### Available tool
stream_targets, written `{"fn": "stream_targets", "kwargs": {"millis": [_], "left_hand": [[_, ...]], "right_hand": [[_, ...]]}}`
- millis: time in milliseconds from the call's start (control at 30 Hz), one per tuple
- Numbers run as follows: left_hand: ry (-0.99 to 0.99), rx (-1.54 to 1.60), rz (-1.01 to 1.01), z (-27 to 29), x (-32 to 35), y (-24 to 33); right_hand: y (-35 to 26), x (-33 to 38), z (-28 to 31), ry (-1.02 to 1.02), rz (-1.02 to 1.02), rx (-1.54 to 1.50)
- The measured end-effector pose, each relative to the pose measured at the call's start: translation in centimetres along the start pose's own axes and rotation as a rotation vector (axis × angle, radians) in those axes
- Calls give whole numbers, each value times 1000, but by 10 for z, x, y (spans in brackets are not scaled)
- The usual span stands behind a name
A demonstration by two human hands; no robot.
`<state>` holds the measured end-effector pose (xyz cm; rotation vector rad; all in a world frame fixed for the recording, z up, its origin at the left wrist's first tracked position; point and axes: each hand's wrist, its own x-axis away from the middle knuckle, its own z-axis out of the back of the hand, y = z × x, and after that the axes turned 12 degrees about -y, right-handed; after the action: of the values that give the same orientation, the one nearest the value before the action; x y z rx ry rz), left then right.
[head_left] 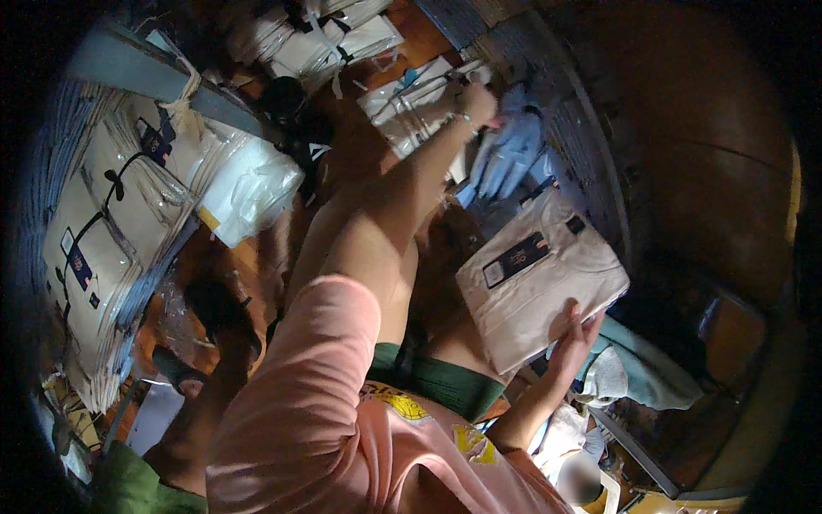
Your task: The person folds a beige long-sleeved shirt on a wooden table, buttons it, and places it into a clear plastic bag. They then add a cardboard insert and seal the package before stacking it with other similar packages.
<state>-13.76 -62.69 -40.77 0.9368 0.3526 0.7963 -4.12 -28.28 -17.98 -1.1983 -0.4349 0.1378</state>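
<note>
A folded beige garment (514, 300) with a dark tag on its front rests against my right hand (575, 343). The fingers and thumb of that hand hold its lower right edge. My left arm stretches far forward, and my left hand (479, 103) is at a stack of folded pale garments in clear plastic (402, 116). Its fingers are blurred and partly turned away, so their grip does not show. Just right of this hand lies a heap of blue folded cloth (514, 150), with the beige garment nearer to me.
Tied stacks of folded beige garments (107, 227) stand at the left, beside clear plastic bags (257, 188). More wrapped garments (338, 43) lie at the far side. A leg in green shorts (141, 484) shows at the lower left. Grey-green cloth (646, 368) lies at the right.
</note>
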Motion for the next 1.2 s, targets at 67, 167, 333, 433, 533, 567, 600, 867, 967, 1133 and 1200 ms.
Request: {"fn": "stream_targets", "kwargs": {"millis": [67,167,333,433,533,567,600,867,967,1133,1200], "left_hand": [[-179,-197,196,7,-19,-22],[-279,-432,85,7,-36,-74],[-295,-426,-87,3,-39,-91],[-451,-298,52,7,-54,-92],[-374,-191,-76,8,-49,-67],[-368,-182,-139,18,-45,-49],[-535,-324,-128,38,-52,-28],[-63,-632,-540,166,13,84],[-216,-849,-541,215,46,110],[-728,-386,-511,295,114,155],[-1099,18,-424,317,121,147]], "right_hand": [[1,9,7,9,-1,10],[-12,24,22,-34,25,-91],[-22,47,38,20,-1,-116],[-22,50,47,33,31,-111],[-30,57,41,81,36,-124],[-29,55,45,69,36,-136],[-26,53,55,55,44,-149],[-49,53,70,63,153,-304],[-49,49,86,45,172,-359],[-54,52,89,65,145,-393],[-54,53,107,79,152,-430]]}}
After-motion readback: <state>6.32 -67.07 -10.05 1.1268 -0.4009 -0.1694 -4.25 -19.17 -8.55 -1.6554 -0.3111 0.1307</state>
